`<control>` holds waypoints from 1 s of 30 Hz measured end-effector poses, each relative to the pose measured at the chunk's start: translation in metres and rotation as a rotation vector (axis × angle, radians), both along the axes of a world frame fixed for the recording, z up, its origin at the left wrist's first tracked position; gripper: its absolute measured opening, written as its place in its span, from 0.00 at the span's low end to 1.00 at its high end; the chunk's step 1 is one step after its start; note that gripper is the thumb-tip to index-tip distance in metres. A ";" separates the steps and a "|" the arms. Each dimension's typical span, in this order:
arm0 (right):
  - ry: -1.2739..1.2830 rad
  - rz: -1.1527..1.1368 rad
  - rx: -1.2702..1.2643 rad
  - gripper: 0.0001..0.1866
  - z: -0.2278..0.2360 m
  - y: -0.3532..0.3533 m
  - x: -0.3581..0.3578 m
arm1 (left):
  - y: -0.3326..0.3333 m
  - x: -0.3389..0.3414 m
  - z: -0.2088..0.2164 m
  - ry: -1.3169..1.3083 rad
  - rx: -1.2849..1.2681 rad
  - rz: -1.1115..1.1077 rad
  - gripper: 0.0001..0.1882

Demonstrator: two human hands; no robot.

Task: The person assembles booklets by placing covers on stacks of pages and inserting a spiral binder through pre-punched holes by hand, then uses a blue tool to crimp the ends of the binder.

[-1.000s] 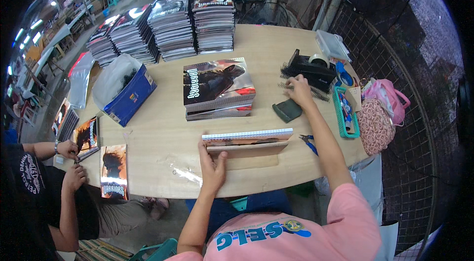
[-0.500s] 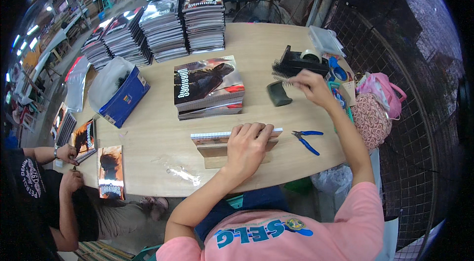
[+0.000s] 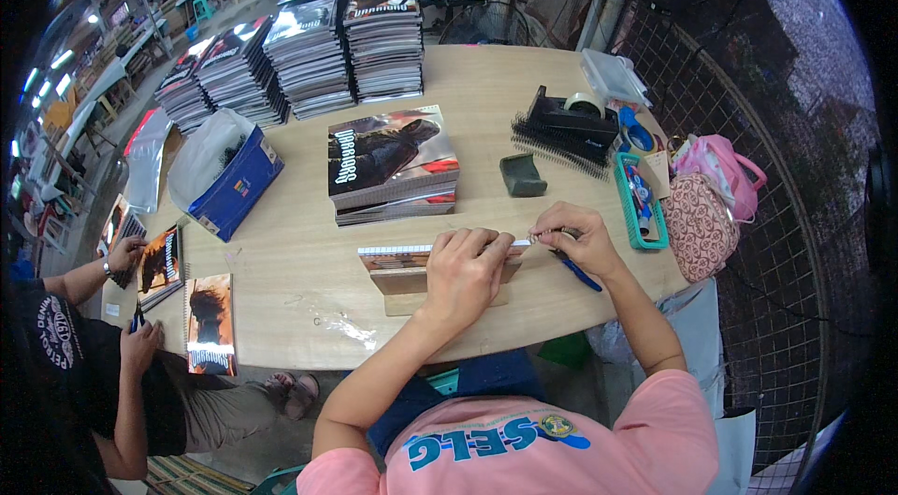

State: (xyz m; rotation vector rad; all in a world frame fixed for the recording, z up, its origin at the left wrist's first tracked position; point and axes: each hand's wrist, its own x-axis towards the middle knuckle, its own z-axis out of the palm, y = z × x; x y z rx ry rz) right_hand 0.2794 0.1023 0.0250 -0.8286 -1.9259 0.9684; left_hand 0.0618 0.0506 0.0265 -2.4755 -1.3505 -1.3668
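Observation:
My left hand (image 3: 465, 275) is closed over an upright notebook (image 3: 398, 256), its punched white edge facing up. The notebook rests against a wooden stand (image 3: 404, 302). At the notebook's right end, my right hand (image 3: 582, 238) pinches a dark spiral binding coil (image 3: 543, 236), its tip at the punched edge. Blue-handled nippers (image 3: 578, 272) lie below my right hand, partly hidden by it. More black coils (image 3: 561, 147) lie in front of a black tape dispenser (image 3: 585, 123). A dark green block (image 3: 522, 176) sits nearer to me.
Stacked notebooks (image 3: 391, 163) stand mid-table, with taller stacks (image 3: 304, 55) behind. A blue box (image 3: 234, 186) is at left, a teal basket (image 3: 644, 214) at right beside a patterned pouch (image 3: 699, 228). At far left, a co-worker's hands (image 3: 140, 345) handle notebooks and a small tool.
My right hand has come from the black coils down to the notebook's right end, bringing a coil. My left hand keeps its hold. The co-worker's hands have moved apart.

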 end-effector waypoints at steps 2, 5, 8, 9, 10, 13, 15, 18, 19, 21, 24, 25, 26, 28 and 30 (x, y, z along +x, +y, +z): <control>0.002 0.042 0.023 0.06 0.000 0.002 0.003 | 0.001 0.001 0.001 -0.012 -0.002 -0.007 0.10; -0.068 0.027 0.019 0.05 0.009 0.000 0.003 | 0.002 0.000 0.000 -0.011 0.001 0.007 0.10; -0.155 -0.086 0.052 0.06 0.015 -0.001 -0.001 | 0.004 0.000 0.000 -0.012 0.009 0.012 0.08; -0.168 -0.103 0.157 0.06 0.015 0.001 -0.004 | 0.004 0.001 0.000 -0.017 0.006 0.013 0.08; -0.180 -0.120 0.261 0.06 0.015 0.002 -0.005 | 0.003 0.002 0.002 -0.021 0.003 0.014 0.07; -0.051 0.008 0.134 0.07 0.008 0.000 -0.006 | 0.005 0.003 0.002 -0.031 0.009 0.021 0.06; 0.050 0.052 0.077 0.07 0.000 0.001 -0.004 | 0.005 0.003 0.002 -0.032 0.008 0.026 0.06; 0.035 0.038 -0.016 0.07 -0.001 -0.001 0.001 | 0.004 0.003 0.003 -0.030 0.000 0.032 0.06; 0.001 0.021 -0.049 0.07 0.001 -0.003 0.000 | 0.005 0.003 0.003 -0.030 0.002 0.032 0.06; -0.107 0.018 -0.015 0.09 0.011 -0.006 -0.003 | 0.005 0.003 0.002 -0.034 0.000 0.031 0.06; -0.249 -0.052 0.043 0.11 0.018 -0.008 -0.007 | 0.004 0.003 0.003 -0.049 -0.013 0.021 0.06; -0.293 -0.087 0.064 0.11 0.019 -0.008 -0.008 | 0.004 0.004 0.004 -0.056 -0.017 0.013 0.07; -0.306 -0.047 0.112 0.11 0.021 -0.007 -0.010 | 0.004 0.004 0.005 -0.064 -0.020 0.005 0.07; -0.335 0.034 0.208 0.10 0.024 -0.006 -0.016 | 0.005 0.004 0.002 -0.065 -0.047 -0.021 0.08; -0.340 -0.011 0.235 0.10 0.023 -0.008 -0.021 | 0.005 0.004 -0.001 -0.065 -0.067 -0.041 0.09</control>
